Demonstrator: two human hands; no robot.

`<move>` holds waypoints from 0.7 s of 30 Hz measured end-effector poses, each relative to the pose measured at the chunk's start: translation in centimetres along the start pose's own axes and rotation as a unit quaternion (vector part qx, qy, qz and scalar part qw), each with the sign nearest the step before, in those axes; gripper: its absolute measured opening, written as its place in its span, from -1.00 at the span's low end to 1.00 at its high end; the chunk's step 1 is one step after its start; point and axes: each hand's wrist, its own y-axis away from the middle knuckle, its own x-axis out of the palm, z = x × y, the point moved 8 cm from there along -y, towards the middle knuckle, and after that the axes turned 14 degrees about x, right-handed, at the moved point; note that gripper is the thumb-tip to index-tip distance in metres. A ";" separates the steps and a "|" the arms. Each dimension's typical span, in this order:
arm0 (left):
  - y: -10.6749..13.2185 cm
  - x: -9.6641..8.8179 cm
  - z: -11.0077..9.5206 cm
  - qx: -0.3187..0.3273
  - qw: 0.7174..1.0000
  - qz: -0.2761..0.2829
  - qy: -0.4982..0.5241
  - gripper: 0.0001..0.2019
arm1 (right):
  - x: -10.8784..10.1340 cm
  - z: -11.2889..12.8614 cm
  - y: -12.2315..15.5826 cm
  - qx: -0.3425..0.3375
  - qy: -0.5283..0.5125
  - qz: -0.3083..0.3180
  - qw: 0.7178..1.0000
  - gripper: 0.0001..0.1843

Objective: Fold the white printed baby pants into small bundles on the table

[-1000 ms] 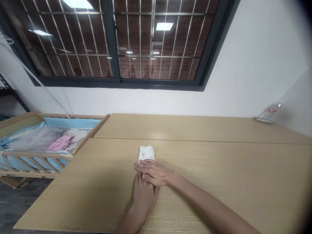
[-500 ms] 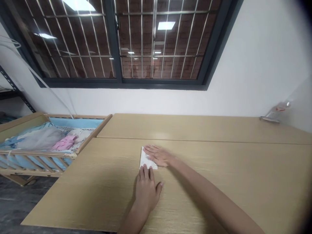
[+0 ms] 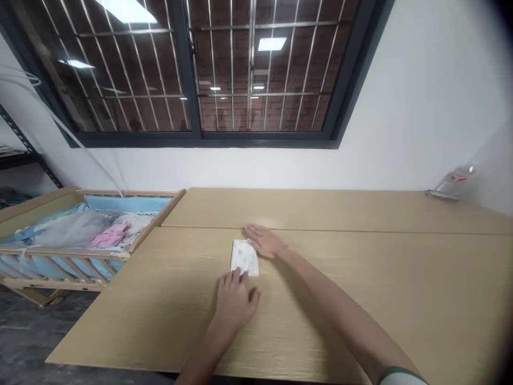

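Note:
A small white rectangular piece [image 3: 245,258], maybe a folded cloth or a packet with faint printing, lies flat on the wood-patterned tabletop [image 3: 340,278]. My left hand [image 3: 235,300] rests at its near edge, fingertips on or just by it, fingers a little bent and the thumb apart. At its far right corner is my right hand [image 3: 264,240], laid flat with fingers stretched toward the upper left. The right thumb side touches or nearly touches the white piece. Neither hand grips anything.
A wooden crib [image 3: 158,214] with blue lining and a pink cloth [image 3: 110,236] stands at the left. Behind the table are a white wall and a barred window [image 3: 256,80]. A clear plastic bag [image 3: 452,182] sits at the far right corner. A seam crosses the tabletop.
My right hand has slid off the white piece, away and slightly right, uncovering its printed face. My left hand has drawn back a little to the left, its fingers more bent.

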 end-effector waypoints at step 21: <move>-4.8 -0.7 7.3 -0.108 0.990 0.080 0.043 -0.71 | 1.8 -0.6 3.1 0.205 -0.339 -0.086 0.914 -0.72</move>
